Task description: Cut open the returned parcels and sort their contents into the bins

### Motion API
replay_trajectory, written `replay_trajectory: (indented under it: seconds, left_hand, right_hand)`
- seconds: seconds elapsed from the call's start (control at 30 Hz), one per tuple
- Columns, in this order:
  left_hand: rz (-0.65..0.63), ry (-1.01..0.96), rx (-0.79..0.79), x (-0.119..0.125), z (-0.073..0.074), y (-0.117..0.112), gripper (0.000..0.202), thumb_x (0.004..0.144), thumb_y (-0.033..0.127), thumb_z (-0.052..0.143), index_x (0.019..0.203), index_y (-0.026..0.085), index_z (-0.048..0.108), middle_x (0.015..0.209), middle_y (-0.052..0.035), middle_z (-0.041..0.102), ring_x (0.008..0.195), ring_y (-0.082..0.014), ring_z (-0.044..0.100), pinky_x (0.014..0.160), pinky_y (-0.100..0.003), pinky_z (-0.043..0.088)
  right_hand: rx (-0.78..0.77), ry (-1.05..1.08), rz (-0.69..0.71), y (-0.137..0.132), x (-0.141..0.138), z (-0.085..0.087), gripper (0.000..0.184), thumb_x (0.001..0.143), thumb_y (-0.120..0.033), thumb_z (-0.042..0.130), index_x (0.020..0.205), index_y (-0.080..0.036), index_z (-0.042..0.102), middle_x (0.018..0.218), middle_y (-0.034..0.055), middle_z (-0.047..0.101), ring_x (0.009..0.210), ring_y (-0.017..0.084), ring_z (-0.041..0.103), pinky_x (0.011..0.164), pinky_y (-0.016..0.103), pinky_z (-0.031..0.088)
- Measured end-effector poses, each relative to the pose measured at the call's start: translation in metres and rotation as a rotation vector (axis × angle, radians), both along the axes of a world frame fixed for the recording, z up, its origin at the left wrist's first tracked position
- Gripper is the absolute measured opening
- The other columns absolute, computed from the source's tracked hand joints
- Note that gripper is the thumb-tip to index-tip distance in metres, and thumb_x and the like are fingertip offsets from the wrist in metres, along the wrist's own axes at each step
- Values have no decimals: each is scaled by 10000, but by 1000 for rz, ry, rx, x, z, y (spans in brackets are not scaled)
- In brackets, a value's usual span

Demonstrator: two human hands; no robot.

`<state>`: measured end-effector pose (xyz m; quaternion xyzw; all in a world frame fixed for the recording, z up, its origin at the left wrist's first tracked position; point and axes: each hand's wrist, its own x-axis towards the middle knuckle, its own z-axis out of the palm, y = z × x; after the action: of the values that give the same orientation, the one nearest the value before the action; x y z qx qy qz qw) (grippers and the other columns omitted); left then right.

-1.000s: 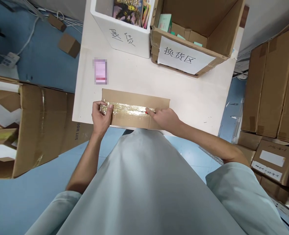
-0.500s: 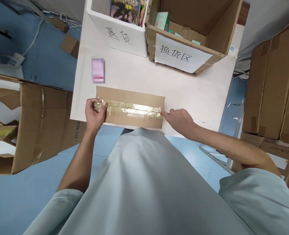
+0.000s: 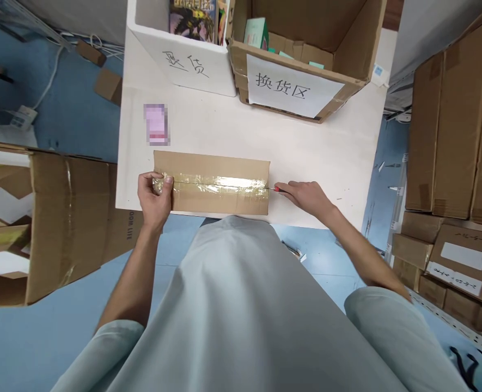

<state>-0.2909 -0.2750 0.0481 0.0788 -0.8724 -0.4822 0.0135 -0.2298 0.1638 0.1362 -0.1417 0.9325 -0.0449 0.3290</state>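
A flat, long cardboard box lies on the white table near its front edge, sealed along the middle with clear tape. My left hand grips the box's left end, thumb on top. My right hand is closed round a small red-handled blade, whose tip sits just off the box's right end, in line with the tape seam.
A white bin with books and an open cardboard box with a paper label stand at the table's back. A blurred pink item lies beside them. A large open carton stands left; stacked cartons stand right.
My right hand has drawn the blade rightward along the tape seam, from mid-box to past the right end. The left hand has kept its hold on the left end.
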Motion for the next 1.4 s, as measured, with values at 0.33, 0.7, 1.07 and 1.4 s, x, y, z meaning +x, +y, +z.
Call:
replay_trajectory:
  seconds: [0.33, 0.7, 1.07, 1.4]
  left_hand:
    - [2, -7, -47, -12, -2, -28, 615, 937, 813, 716, 1036, 256, 475, 1020, -10, 497, 990, -211, 514, 977, -406, 481]
    - [39, -20, -36, -22, -10, -100, 685, 940, 921, 659, 1052, 260, 517, 1144, -48, 620, 1204, -275, 640, 1047, -483, 511]
    - [-56, 22, -269, -14, -22, -107, 364, 1159, 516, 462, 1239, 253, 700, 1407, -166, 754, 1349, -333, 708, 1208, -540, 562]
    - [-519, -352, -8, -16, -62, -7, 438, 1092, 375, 572, 1454, 193, 739, 1493, -207, 751, 1410, -437, 712, 1230, -610, 580]
  right_hand:
    - [-627, 165, -826, -86, 47, -108, 553, 1229, -440, 186, 1580, -186, 530, 1367, 171, 822, 1222, 235, 794, 1022, 319, 584]
    - [-609, 102, -1114, -119, 30, -124, 454, 1200, -480, 217, 1433, -218, 506, 1418, 183, 775, 1038, 188, 804, 872, 276, 603]
    - [-468, 425, -1106, -153, 32, -50, 602, 1149, -648, 346, 1334, -202, 705, 1204, 152, 829, 1070, 278, 746, 947, 344, 572]
    - [-270, 755, -1118, -132, 18, 6, 553, 1155, -583, 437, 1370, -189, 759, 1211, 138, 839, 1089, 272, 771, 975, 364, 575]
